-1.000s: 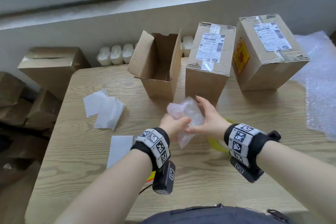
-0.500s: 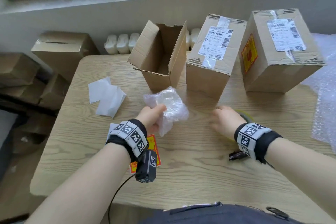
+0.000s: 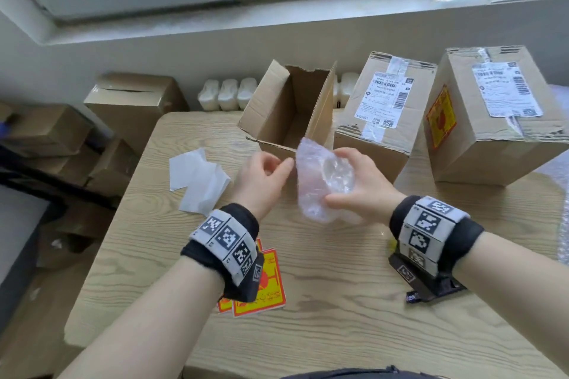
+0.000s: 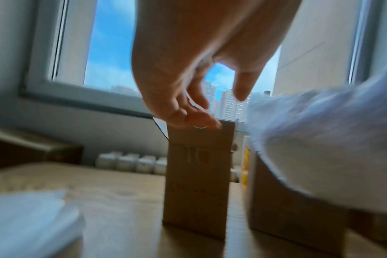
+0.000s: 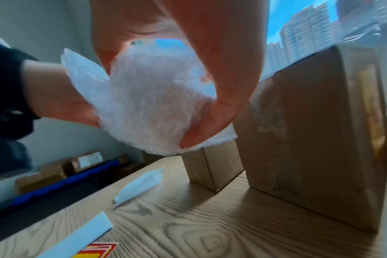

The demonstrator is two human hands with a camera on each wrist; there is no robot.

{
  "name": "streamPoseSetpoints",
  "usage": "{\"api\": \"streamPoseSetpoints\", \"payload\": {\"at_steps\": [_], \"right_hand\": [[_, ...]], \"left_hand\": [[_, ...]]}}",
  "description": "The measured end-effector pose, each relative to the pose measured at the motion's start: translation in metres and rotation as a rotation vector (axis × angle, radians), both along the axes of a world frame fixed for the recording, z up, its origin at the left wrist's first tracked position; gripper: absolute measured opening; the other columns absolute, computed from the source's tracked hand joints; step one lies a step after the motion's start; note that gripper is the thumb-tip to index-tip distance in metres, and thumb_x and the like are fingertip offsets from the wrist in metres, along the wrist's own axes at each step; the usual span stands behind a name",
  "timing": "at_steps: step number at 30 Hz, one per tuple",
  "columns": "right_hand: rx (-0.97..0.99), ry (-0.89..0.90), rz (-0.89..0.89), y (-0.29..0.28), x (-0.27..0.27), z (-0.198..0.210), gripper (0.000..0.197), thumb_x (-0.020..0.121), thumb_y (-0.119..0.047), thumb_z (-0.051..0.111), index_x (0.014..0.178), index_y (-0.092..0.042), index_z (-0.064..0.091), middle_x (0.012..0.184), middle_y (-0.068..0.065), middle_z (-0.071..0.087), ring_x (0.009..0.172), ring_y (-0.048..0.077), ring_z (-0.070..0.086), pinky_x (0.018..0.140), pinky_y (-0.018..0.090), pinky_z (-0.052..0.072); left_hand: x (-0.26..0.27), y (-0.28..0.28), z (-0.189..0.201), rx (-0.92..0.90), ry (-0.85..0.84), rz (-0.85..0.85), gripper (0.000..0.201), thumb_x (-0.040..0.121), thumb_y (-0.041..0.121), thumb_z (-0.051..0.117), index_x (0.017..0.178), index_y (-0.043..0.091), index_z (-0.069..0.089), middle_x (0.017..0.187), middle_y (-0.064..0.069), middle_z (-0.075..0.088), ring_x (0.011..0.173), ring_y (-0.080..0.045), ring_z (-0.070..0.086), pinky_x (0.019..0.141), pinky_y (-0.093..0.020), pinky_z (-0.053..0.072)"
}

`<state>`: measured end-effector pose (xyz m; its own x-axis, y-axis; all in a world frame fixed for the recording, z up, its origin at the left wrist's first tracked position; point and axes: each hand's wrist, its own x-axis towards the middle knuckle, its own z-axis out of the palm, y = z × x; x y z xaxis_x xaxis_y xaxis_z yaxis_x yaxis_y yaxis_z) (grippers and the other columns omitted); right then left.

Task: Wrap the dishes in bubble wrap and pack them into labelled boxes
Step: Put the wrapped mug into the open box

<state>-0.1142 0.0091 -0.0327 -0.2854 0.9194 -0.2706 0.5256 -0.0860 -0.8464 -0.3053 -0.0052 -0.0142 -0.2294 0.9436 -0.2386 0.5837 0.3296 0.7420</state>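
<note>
A dish bundled in bubble wrap [image 3: 314, 181] hangs above the table, just in front of the open cardboard box [image 3: 286, 114]. My right hand [image 3: 345, 178] grips the bundle from the right, thumb underneath and fingers over the top; the right wrist view shows the same grip [image 5: 221, 87] on the bundle [image 5: 148, 104]. My left hand [image 3: 271, 169] is beside the bundle's left edge with its fingers loosely bent and nothing in them. In the left wrist view that hand [image 4: 210, 104] hovers above the open box [image 4: 197, 174], with the bundle [image 4: 320, 148] to the right.
Two taped, labelled boxes [image 3: 378, 120] [image 3: 492, 120] stand to the right of the open one. White paper sheets [image 3: 197, 181] lie at the left and red-yellow stickers [image 3: 261, 286] lie under my left wrist. Loose bubble wrap [image 3: 565, 224] is at the table's right edge.
The bundle has passed from my left hand to my right. My right hand came up off the table, and the bundle now sits higher and closer to the open box.
</note>
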Motion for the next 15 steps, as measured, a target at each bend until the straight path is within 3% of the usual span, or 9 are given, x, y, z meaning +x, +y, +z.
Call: {"api": "streamPoseSetpoints", "payload": {"at_steps": [2,4,6,9,12,15], "right_hand": [[-0.062,0.062,-0.057,-0.001,0.003,0.004,0.084,0.054,-0.036,0.076,0.129,-0.035,0.038,0.127,-0.001,0.043,0.11,0.017,0.05,0.083,0.031,0.05],[-0.093,0.147,-0.102,-0.005,0.005,0.011,0.086,0.051,-0.038,0.075,0.129,-0.034,0.039,0.124,-0.001,0.048,0.108,0.02,0.055,0.085,0.037,0.054],[-0.078,0.226,-0.143,-0.006,0.006,0.023,0.083,0.052,-0.034,0.075,0.129,-0.031,0.041,0.118,-0.002,0.053,0.105,0.018,0.059,0.084,0.035,0.054],[-0.092,0.34,-0.21,0.0,0.007,0.043,0.083,0.055,-0.031,0.073,0.131,-0.03,0.039,0.115,-0.001,0.058,0.101,0.018,0.062,0.077,0.03,0.053],[-0.116,0.389,-0.285,0.011,0.001,0.058,0.09,0.053,-0.036,0.073,0.136,-0.028,0.038,0.121,0.003,0.056,0.104,0.022,0.061,0.085,0.042,0.054],[-0.135,0.395,-0.315,0.018,-0.009,0.07,0.095,0.051,-0.039,0.071,0.139,-0.025,0.036,0.127,0.005,0.053,0.108,0.023,0.058,0.09,0.045,0.052]], "left_hand": [[-0.014,0.017,0.005,0.143,0.317,-0.019,0.034,0.088,0.026,0.06,0.12,0.022,0.05,0.126,-0.001,0.043,0.09,-0.018,0.058,0.081,-0.031,0.046],[-0.024,0.036,0.003,0.113,0.426,-0.161,0.045,0.089,0.018,0.058,0.132,0.025,0.048,0.141,-0.002,0.034,0.104,-0.021,0.057,0.089,-0.032,0.046],[-0.026,0.049,-0.005,0.093,0.448,-0.266,0.034,0.092,0.016,0.053,0.126,0.023,0.059,0.14,-0.003,0.042,0.119,-0.021,0.051,0.099,-0.031,0.04],[-0.019,0.047,-0.012,0.169,0.416,-0.312,0.025,0.096,0.021,0.05,0.113,0.021,0.069,0.118,-0.002,0.059,0.107,-0.021,0.057,0.09,-0.03,0.044],[-0.004,0.032,-0.014,0.266,0.4,-0.39,0.025,0.096,0.021,0.048,0.114,0.021,0.067,0.113,-0.001,0.063,0.103,-0.021,0.058,0.085,-0.033,0.046],[0.006,0.013,-0.011,0.242,0.37,-0.403,0.032,0.098,0.018,0.043,0.123,0.023,0.062,0.119,0.0,0.063,0.109,-0.021,0.057,0.088,-0.032,0.046]]}}
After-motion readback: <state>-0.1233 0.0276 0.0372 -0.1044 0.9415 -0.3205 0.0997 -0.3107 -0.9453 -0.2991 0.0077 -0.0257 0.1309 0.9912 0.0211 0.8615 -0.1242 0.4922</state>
